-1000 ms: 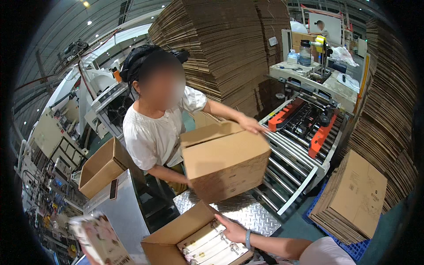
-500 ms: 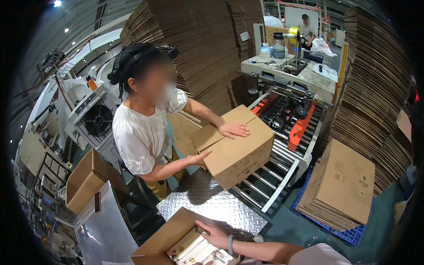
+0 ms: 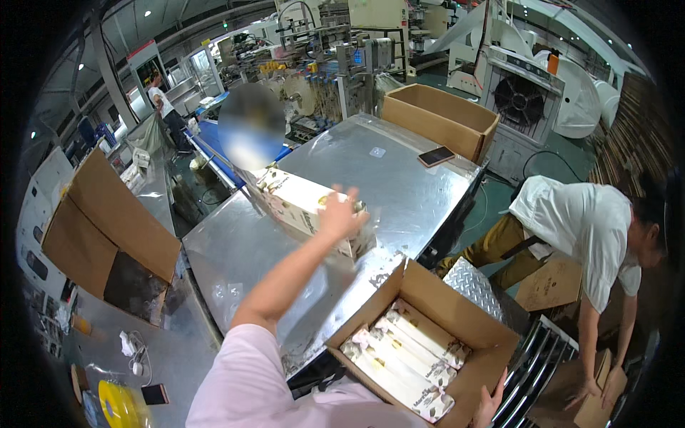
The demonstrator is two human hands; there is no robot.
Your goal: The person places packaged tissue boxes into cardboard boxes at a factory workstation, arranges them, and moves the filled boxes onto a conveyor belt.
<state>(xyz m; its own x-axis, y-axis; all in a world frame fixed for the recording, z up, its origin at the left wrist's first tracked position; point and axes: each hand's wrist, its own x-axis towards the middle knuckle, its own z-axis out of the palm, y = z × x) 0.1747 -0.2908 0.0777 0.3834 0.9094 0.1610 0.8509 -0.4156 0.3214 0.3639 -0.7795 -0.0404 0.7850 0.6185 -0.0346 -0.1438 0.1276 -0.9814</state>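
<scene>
At far left I note an open carton, with a tape roll below it. Next, the pack lies on the metal table, its long axis running from upper left to lower right. My left hand is over the pack's right end, fingers spread; blur prevents me from confirming a grip.

Right of the pack and closer to my body stands the open box. White packs lie side by side inside, their long axes roughly parallel to the table pack's. The left hand is clearly the nearer to the table pack. My right hand is at the box's right wall, thumb apart from the fingers; partly cut off, its hold cannot be determined.

At far right, a co-worker bends over cardboard beside the rollers.
</scene>
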